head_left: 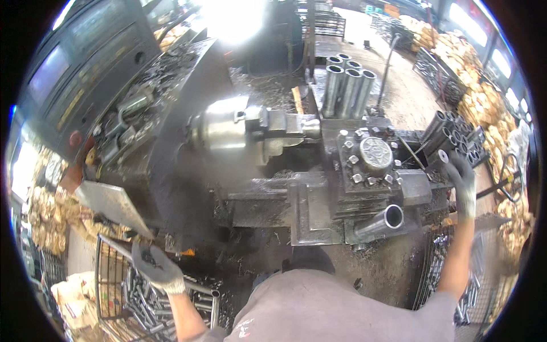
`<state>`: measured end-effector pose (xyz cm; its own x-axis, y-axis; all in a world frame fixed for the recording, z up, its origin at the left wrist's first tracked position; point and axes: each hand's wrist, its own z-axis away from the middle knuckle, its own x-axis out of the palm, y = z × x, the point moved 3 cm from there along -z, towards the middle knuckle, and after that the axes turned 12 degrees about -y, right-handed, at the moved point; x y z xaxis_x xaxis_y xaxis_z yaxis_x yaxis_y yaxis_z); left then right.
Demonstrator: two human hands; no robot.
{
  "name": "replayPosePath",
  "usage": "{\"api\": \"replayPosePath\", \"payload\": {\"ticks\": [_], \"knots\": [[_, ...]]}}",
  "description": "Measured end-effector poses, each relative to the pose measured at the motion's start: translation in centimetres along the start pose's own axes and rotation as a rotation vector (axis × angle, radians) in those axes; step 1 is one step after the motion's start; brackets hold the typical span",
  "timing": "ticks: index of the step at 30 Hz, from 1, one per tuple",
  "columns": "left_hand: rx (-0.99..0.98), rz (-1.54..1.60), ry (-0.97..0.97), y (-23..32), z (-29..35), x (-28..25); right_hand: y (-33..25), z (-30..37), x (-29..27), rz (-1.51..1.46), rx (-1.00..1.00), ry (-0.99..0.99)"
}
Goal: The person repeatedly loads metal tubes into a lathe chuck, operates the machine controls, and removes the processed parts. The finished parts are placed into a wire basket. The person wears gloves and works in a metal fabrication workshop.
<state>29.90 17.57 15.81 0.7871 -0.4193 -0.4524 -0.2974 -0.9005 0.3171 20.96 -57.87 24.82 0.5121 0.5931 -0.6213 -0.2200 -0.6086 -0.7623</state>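
Observation:
My right hand (460, 174), in a grey-and-white work glove, reaches to the right end of a lathe. Its fingers close around a round metal piece with a pale face and a small dark hole (443, 155); the rest of that piece is hidden. My left hand (155, 267), gloved too, is over the pipe rim of a wire basket (196, 288), fingers apart and nothing visible in them. Between my hands are the lathe's chuck (227, 124), its jaws at a short metal tube end (311, 128), and the square tool post (376, 153). One steel tube (382, 221) lies on the carriage.
Several thick tubes (350, 85) stand upright behind the tool post. More tubes (456, 137) are stacked at the right, beyond my right hand. Thin rods (149, 305) fill the basket at lower left. A flat metal plate (114, 205) juts out near my left hand. Filled sacks (484, 105) line the right side.

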Motion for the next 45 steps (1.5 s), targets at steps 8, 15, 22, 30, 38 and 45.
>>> {"api": "replayPosePath", "payload": {"ticks": [8,15,22,30,38,45], "knots": [[0.350,-0.199,-0.295,8.6,-19.1,-0.3,5.5,10.5,4.8,-0.299,0.117,-0.093],[-0.298,-0.641,-0.670,-2.8,-33.8,10.0,3.6,11.5,5.8,-0.266,0.155,-0.271],[-0.161,-0.490,-0.323,1.9,-30.9,5.9,3.4,15.0,4.3,-0.105,0.178,-0.381],[-0.183,0.229,-0.721,19.3,6.4,0.6,2.0,10.9,11.0,-0.252,-0.106,-0.670],[-1.458,-0.022,-1.165,11.8,46.5,-14.5,3.0,10.8,20.5,-0.090,-0.253,-0.876],[-2.010,-0.153,-0.430,18.3,73.7,-33.6,-9.1,30.1,29.9,-0.177,-0.618,-1.425]]}}
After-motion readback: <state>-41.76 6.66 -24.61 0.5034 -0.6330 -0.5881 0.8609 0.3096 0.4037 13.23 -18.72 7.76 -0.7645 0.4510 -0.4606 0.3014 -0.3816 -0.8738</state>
